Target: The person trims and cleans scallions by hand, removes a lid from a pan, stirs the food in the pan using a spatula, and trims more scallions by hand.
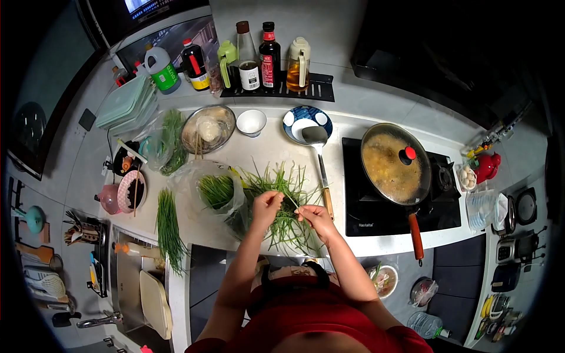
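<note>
My left hand (269, 207) is closed in a pinch over a loose pile of garlic chives (283, 180) on the counter. Close by on the right, my right hand (316, 220) pinches a thin pale chive stalk (291, 202) that stretches between the fingers of both hands. Left of my hands, a clear plastic bag (191, 176) stands open with more chives (216, 191) inside. A neat bunch of chives (169, 226) lies farther left, its tips hanging past the counter edge. To the right of the pile rests a spatula (322, 170), its head on a blue-patterned bowl (306, 115).
A lidded frying pan (394, 165) sits on the cooktop (376, 222), its handle jutting over the front edge. Behind are a white bowl (251, 123) and a metal bowl with dough (208, 129). Bottles (269, 56) line the back shelf. The sink (130, 265) is at left.
</note>
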The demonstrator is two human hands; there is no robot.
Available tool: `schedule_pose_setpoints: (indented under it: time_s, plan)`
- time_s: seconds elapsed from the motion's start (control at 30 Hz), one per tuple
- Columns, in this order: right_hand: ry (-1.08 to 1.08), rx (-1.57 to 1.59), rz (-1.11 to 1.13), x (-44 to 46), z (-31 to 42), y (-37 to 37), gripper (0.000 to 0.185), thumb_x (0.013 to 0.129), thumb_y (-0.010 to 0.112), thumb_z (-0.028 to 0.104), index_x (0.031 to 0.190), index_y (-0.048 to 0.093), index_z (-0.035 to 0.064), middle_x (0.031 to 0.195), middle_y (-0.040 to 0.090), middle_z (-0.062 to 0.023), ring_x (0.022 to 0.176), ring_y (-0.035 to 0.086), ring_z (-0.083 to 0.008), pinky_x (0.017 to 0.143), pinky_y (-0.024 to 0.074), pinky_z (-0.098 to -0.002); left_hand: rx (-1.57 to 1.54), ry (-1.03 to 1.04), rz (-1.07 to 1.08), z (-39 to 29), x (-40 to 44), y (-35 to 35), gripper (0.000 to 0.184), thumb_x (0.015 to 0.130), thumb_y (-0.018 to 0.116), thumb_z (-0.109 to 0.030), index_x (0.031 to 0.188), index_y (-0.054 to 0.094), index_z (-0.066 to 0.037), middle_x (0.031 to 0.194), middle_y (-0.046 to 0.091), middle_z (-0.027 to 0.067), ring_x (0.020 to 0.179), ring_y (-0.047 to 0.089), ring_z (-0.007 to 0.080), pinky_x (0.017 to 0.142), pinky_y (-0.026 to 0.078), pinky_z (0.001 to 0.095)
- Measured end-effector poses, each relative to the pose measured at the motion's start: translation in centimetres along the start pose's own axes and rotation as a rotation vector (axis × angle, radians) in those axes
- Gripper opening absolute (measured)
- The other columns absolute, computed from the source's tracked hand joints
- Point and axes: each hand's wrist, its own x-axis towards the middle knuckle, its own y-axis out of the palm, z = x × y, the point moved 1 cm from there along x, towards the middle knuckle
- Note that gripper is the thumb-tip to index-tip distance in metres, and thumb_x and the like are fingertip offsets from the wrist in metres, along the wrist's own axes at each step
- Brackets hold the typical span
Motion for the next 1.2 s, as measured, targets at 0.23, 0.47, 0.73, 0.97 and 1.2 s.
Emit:
schedule_pose_setpoints:
  time_s: [0.23, 0.47, 0.73, 0.97, 1.2]
  plan:
    - [-0.01, -0.011, -0.026, 0.2, -0.3, -0.6, 0.016, 0.087, 0.057, 0.017, 0.09, 0.065, 0.0042, 0.067, 0.06, 0.0026, 0.048, 0.036, -0.0015, 0.044, 0.0264, -0.0176, 0.231, 0.032, 0.115, -2.7, -0.6, 0.9, 0.019, 0.083, 0.064, -0.019, 0.079, 0.064, 0.0, 0.067, 0.059, -0.0003, 0.058, 0.05, 0.006, 0.053, 0.041, 0.0215]
    - [-0.088, -0.023, -0.016, 0.2, -0.2, -1.6, 0.015, 0.086, 0.058, 0.016, 0.091, 0.065, 0.0036, 0.069, 0.062, 0.002, 0.049, 0.037, -0.0012, 0.045, 0.0282, -0.0174, -0.006, -0.071, 0.116, -0.2, -1.4, 3.3, 0.017, 0.085, 0.06, -0.016, 0.087, 0.062, 0.001, 0.074, 0.061, 0.0026, 0.062, 0.053, 0.0062, 0.054, 0.044, 0.0214]
    - [-0.132, -0.031, -0.021, -0.2, -0.6, -3.5, 0.013, 0.084, 0.06, 0.012, 0.09, 0.065, 0.0019, 0.071, 0.063, 0.0011, 0.051, 0.041, -0.0011, 0.047, 0.0299, -0.0163, 0.117, -0.074, 0.081, -1.8, -1.2, 4.1, 0.02, 0.084, 0.062, -0.019, 0.083, 0.063, 0.001, 0.068, 0.06, 0.0013, 0.06, 0.051, 0.0044, 0.053, 0.041, 0.0196]
    - [-0.103, -0.064, 0.032, -1.3, 0.5, -5.4, 0.014, 0.086, 0.058, 0.014, 0.09, 0.066, 0.0031, 0.07, 0.062, 0.0023, 0.049, 0.038, -0.0011, 0.045, 0.0295, -0.0163, -0.045, -0.069, 0.079, -0.1, -2.0, 6.5, 0.017, 0.088, 0.055, -0.015, 0.089, 0.061, 0.001, 0.073, 0.06, 0.0021, 0.06, 0.053, 0.0076, 0.058, 0.047, 0.0219]
    - [-0.037, -0.073, 0.051, -1.6, 0.2, -7.5, 0.013, 0.086, 0.058, 0.014, 0.09, 0.066, 0.0041, 0.068, 0.06, 0.0034, 0.049, 0.038, -0.0016, 0.045, 0.0293, -0.0165, 0.255, 0.123, -0.142, 0.3, -1.1, 6.4, 0.019, 0.087, 0.056, -0.018, 0.081, 0.058, -0.001, 0.061, 0.054, 0.0042, 0.052, 0.049, 0.0114, 0.048, 0.039, 0.0294]
